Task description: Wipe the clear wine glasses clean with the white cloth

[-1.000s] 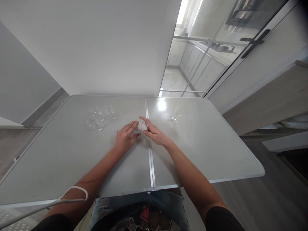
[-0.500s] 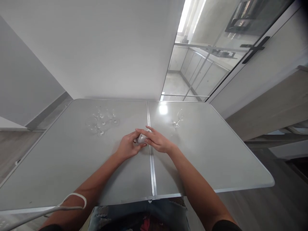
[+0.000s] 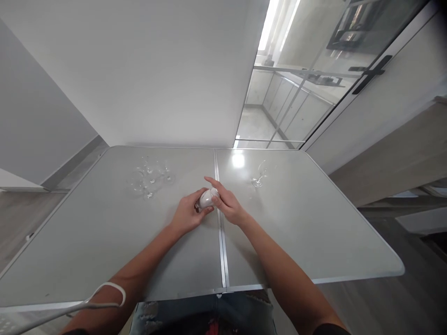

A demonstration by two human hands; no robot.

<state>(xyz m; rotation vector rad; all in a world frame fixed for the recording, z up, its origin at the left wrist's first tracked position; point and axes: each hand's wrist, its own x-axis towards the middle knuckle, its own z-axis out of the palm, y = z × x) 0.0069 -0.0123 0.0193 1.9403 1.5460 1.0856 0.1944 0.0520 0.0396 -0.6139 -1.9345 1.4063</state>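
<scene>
Since it's probably slick, our left grip (image 3: 186,213) wraps the whitish glass (image 3: 206,198) mid-frame, right grip (image 3: 229,204) loosely spread against it.

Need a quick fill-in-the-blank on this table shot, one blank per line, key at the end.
1. The cluster of clear glasses stands on the person's ____ (left/right) half of the table.
2. The lone glass stands on the person's ____ (left/right) half.
3. The metal strip divides the tabletop into ____ (number) panels.
4. The main colour of the item between the left hand and the right hand is ____.

Missing words: left; right; two; white.
</scene>
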